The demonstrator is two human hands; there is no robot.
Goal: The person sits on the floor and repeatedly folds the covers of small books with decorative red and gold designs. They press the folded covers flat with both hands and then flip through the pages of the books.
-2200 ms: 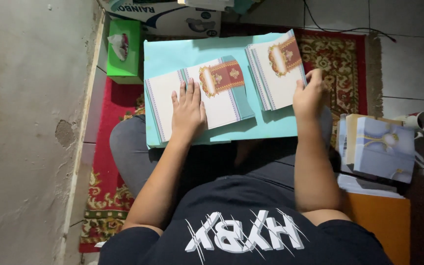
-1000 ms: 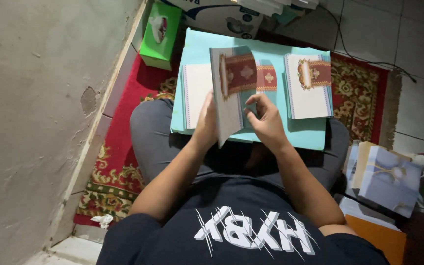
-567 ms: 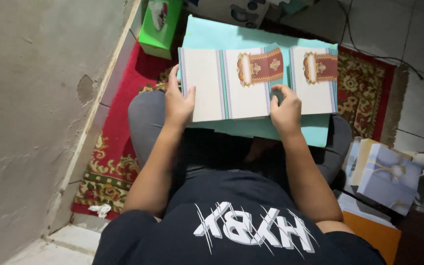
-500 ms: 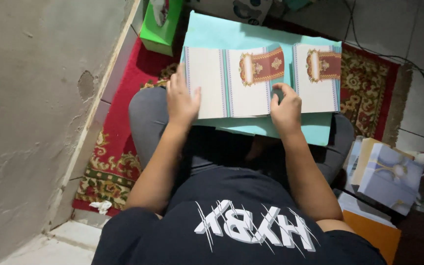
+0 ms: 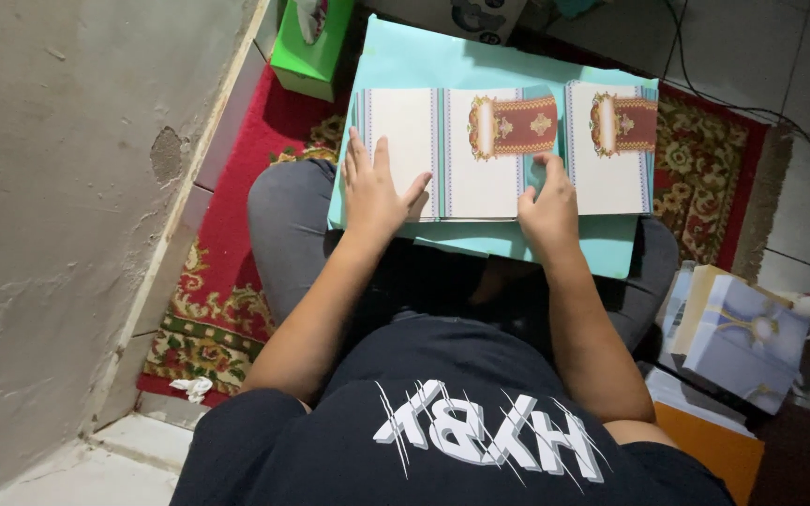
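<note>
**Both hands flat on the opened card, lap board**

I see the opened card [image 5: 442, 155] lying unfolded on the turquoise board [image 5: 480, 66], which rests across my lap. The card shows white panels with striped edges and a red and gold ornament on its right panel. My left hand [image 5: 374, 187] lies released and flat, fingers spread, on the card's left panel. My right hand [image 5: 546, 201] is also released, palm down, fingertips at the card's lower right edge; neither hand grasps anything. A second card [image 5: 611, 150] of the same pattern lies just beside it to the right, on the same board. A green tissue box [image 5: 311, 42] stands at the board's far left corner. A red patterned rug [image 5: 227, 244] covers the floor beneath. A stack of bluish paper bags [image 5: 738, 337] sits near my right knee.
</note>
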